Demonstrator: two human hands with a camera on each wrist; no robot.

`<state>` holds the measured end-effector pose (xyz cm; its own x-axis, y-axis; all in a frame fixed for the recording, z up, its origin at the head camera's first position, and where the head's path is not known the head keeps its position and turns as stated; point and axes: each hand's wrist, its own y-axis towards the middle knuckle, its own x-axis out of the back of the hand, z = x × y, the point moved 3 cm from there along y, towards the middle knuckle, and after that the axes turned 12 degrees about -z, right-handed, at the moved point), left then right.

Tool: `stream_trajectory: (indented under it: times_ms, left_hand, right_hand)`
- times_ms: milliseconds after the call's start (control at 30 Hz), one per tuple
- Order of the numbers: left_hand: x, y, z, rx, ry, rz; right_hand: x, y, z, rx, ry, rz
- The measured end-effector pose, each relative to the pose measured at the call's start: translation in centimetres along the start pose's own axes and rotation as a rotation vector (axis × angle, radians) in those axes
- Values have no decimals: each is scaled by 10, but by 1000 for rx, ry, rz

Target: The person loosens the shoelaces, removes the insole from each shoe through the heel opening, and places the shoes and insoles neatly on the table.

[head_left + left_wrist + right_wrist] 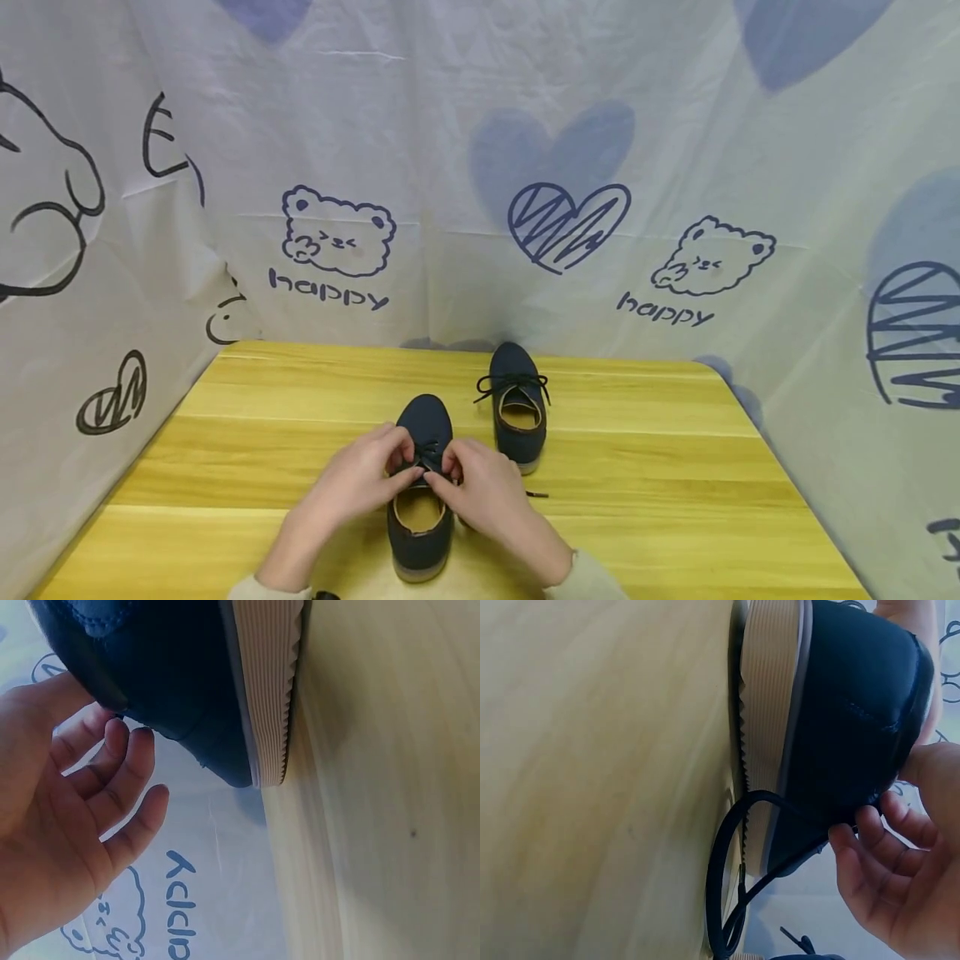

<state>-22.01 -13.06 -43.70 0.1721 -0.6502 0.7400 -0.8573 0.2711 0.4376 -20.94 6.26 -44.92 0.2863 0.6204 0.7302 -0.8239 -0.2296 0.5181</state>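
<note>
A dark blue shoe (422,550) stands on the table with its toe pointing away and its heel nearest. Over its opening, my left hand (352,479) and right hand (491,492) meet at the black shoelace (429,450), thumbs almost touching. The left wrist view has my left hand (82,787) at the shoe's upper (172,675), fingers curled, with a bit of dark lace at the fingertips. Seen from the right wrist, my right hand (900,855) pinches the lace (716,877), which hangs in a long loop beside the sole (769,697).
A second dark blue shoe (517,442), its lace tied in a bow (513,381), stands farther back to the right. A lace end (537,495) lies on the wooden table (675,467) right of my right hand. Printed cloth (450,167) hangs behind and at both sides.
</note>
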Motion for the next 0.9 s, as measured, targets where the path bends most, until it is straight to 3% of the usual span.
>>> stream_trajectory:
  times_ms: [200, 433, 700, 900]
  left_hand:
    - [-1, 1, -3, 27, 7, -1]
    - [-1, 0, -3, 33, 8, -21]
    - [6, -1, 3, 36, 4, -44]
    - [13, -1, 8, 74, 34, -20]
  right_hand:
    - [-1, -2, 0, 71, -70, -90]
    - [-1, -3, -2, 86, -51, -135]
    - [6, 0, -6, 31, -45, -134]
    - [12, 5, -17, -83, -46, -47]
